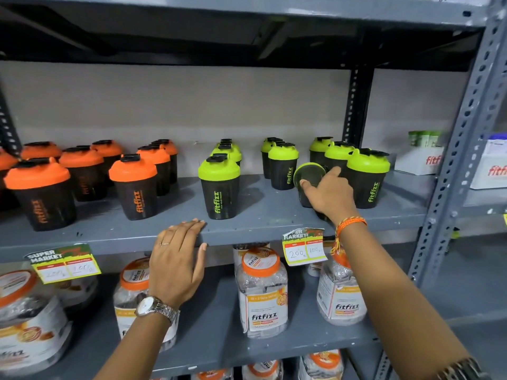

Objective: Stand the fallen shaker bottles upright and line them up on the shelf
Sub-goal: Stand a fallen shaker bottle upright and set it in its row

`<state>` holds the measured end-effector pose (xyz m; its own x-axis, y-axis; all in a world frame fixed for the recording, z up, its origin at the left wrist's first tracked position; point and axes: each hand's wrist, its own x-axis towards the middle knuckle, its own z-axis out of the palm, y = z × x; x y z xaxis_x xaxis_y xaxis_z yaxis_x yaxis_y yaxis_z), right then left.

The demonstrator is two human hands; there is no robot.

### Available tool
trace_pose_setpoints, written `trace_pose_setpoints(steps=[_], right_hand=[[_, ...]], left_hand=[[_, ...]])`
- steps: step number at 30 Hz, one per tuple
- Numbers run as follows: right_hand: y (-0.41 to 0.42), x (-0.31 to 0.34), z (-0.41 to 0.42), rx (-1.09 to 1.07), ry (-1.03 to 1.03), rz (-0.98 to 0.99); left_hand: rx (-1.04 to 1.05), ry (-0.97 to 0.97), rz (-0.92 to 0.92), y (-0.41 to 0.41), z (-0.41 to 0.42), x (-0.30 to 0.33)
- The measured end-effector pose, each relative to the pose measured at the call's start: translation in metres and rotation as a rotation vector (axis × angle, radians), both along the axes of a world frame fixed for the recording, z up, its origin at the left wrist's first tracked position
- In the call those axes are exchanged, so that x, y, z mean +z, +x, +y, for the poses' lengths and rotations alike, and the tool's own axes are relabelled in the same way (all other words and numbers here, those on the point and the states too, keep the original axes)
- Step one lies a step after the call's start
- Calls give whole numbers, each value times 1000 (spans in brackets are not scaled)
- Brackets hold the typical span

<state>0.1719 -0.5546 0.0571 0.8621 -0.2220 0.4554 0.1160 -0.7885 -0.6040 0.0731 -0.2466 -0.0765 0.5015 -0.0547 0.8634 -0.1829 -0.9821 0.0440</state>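
Note:
On the grey middle shelf [258,212] stand black shaker bottles, orange-lidded ones [134,185] on the left and green-lidded ones [219,185] on the right. One green-lidded shaker [308,175] is tipped over between upright ones, its lid facing me. My right hand [327,193] is wrapped around that tipped shaker, thumb on the lid's edge and fingers over its body. My left hand [178,259] lies flat against the shelf's front edge, fingers apart, holding nothing.
Clear fitfizz jars [262,292] with orange lids fill the shelf below. Yellow price tags [304,249] hang from the shelf edge. A white box [419,157] sits at the far right of the shelf. A perforated metal upright [461,149] borders the right side.

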Motion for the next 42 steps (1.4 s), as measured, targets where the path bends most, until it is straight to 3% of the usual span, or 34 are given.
trace_pose_setpoints(steps=[10, 14, 16, 20, 25, 33, 42], right_hand=[[-2, 15, 2, -78, -150, 85], [-2, 16, 0, -12, -80, 88], [2, 11, 2, 76, 147, 121], [4, 8, -7, 313, 853, 265], [7, -5, -10, 591, 1167, 387], [18, -8, -13, 750, 1072, 343], [40, -20, -21, 768, 643, 265]], left_hand=[[4, -3, -3, 0, -8, 4], [10, -9, -5, -4, -10, 3], [13, -12, 11, -4, -4, -2], [2, -13, 33, -5, -7, 1], [7, -22, 47, -4, -6, 3], [3, -30, 35, -5, -7, 4], [-16, -113, 48, -10, -14, 7]])
